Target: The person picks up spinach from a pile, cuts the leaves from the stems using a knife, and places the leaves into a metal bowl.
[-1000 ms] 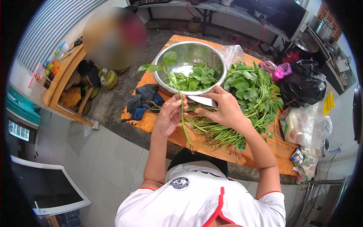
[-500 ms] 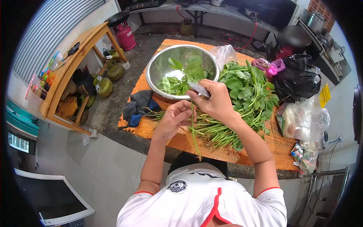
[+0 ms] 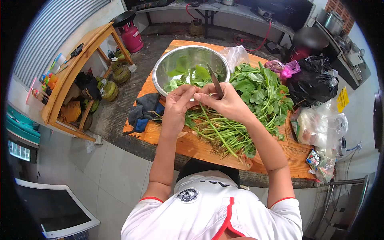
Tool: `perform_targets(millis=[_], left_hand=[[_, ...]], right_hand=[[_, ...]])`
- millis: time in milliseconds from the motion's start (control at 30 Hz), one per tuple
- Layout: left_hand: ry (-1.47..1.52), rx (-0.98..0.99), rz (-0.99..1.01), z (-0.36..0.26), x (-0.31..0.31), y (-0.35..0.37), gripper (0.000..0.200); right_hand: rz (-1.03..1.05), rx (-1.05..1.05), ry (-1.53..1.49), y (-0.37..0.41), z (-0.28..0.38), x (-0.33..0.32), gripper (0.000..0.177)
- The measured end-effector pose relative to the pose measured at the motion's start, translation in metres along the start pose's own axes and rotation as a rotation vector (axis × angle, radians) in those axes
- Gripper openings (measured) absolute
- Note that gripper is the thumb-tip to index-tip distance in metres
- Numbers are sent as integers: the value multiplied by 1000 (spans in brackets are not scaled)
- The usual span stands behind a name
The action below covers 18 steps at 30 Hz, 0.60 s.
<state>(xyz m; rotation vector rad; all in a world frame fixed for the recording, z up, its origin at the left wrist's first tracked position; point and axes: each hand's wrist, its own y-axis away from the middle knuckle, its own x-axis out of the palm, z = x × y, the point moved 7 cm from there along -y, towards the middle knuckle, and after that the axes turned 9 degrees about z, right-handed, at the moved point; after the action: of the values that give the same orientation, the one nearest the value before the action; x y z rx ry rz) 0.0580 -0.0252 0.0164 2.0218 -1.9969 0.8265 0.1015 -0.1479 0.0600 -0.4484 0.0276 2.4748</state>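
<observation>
My left hand (image 3: 179,105) is closed in a pinch on a leafy green sprig, its leaves (image 3: 187,74) over the near rim of the steel bowl (image 3: 160,66). My right hand (image 3: 225,103) grips a knife (image 3: 215,80), blade pointing up and away. The two hands' fingertips meet at the sprig. From beneath them a long green stem (image 3: 216,130) slants down to the right; whether it joins the sprig is hidden. Loose leaves lie inside the bowl. Right of the bowl spreads a heap of leafy greens (image 3: 260,90), its stems and roots toward me.
A dark grey and blue cloth (image 3: 145,110) lies at the left of the wooden table (image 3: 180,146). Along the right stand a black plastic bag (image 3: 314,86) and clear bags (image 3: 320,126) of food. A clear plastic bag (image 3: 237,56) sits behind the bowl.
My hands have come together and moved up toward the bowl. The knife has swung from lying across the stem to pointing upward. The stem, formerly hanging toward me, now slants right.
</observation>
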Motion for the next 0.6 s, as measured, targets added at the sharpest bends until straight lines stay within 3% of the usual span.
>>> perform_targets(millis=[133, 267, 400, 600], left_hand=[[52, -12, -42, -2, -15, 1, 12], [70, 3, -32, -7, -19, 3, 11], [83, -13, -51, -1, -13, 4, 11], [66, 34, -6, -13, 3, 2, 11]], right_hand=[[-133, 5, 165, 14, 9, -17, 39], [69, 10, 83, 21, 15, -17, 38], [230, 78, -221, 26, 16, 1, 37], [232, -7, -645, 21, 22, -2, 43]])
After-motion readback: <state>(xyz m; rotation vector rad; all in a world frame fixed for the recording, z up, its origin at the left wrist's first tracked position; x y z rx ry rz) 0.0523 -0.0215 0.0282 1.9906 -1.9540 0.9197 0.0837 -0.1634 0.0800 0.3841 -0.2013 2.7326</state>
